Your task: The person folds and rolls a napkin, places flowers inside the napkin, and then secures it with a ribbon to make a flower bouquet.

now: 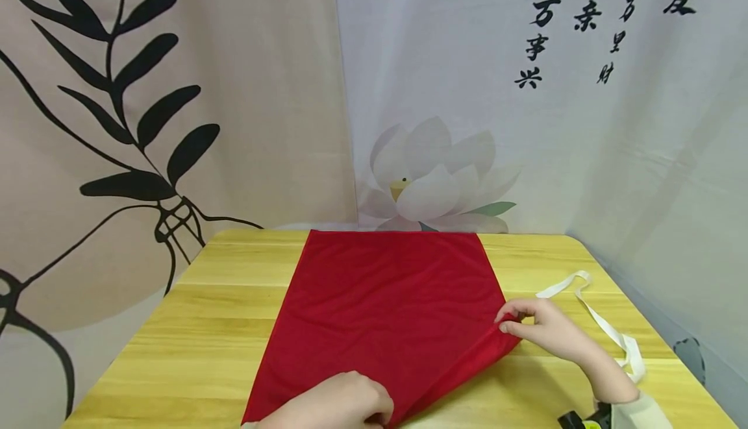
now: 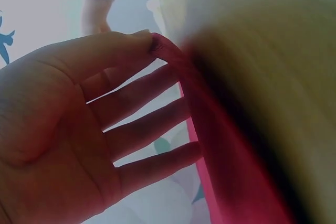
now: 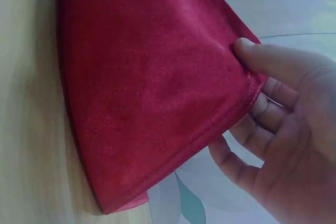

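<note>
A red cloth [image 1: 391,299] with a stitched hem lies over the yellow wood-grain table, its far edge along the table's back edge. My right hand [image 1: 543,328] pinches its right side between thumb and fingers, lifting that part off the table. In the right wrist view the cloth [image 3: 152,87] hangs from this grip, the thumb [image 3: 252,51] on its face. At the near edge, my left hand [image 1: 339,403] is partly cut off by the frame. The left wrist view shows that hand [image 2: 68,108] pinching the cloth's edge, other fingers spread along it.
A white ribbon [image 1: 608,328] lies curled on the right of the table [image 1: 175,338], close beyond my right forearm. Behind the table hangs a curtain [image 1: 274,104] printed with leaves, a lotus and dark writing.
</note>
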A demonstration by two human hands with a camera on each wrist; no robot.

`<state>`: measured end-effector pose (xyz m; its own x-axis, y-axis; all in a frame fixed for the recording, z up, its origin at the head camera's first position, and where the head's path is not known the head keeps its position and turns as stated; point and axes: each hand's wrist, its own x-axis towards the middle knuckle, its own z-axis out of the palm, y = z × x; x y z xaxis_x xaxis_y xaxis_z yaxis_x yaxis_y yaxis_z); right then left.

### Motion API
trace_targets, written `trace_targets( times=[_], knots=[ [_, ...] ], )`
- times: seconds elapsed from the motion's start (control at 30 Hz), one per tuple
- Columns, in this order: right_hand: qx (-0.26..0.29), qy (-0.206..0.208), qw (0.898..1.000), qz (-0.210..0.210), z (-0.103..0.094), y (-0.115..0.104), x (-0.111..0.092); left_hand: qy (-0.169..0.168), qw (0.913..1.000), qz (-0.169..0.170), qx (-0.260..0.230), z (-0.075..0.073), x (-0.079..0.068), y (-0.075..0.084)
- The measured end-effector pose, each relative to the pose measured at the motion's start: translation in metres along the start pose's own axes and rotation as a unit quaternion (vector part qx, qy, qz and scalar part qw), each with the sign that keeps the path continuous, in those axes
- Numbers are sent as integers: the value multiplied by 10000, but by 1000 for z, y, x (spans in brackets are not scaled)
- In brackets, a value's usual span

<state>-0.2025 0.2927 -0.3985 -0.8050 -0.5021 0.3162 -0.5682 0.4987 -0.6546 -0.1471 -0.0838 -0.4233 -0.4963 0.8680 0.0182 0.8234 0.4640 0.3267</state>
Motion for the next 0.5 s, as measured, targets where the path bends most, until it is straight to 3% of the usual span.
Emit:
trace_targets(
  times=[0.13, 0.33, 0.5],
  knots=[
    [-30, 56, 10000, 57, -4, 0, 3, 93, 9998, -136, -71, -3, -2, -3],
    [102, -49, 9998, 172, -8, -3, 10, 323, 9990, 63, 288, -6, 0, -9],
    [105, -131, 9996, 207, -10, -1, 16, 326, 9989, -27, 321, -9, -1, -12]
  ],
)
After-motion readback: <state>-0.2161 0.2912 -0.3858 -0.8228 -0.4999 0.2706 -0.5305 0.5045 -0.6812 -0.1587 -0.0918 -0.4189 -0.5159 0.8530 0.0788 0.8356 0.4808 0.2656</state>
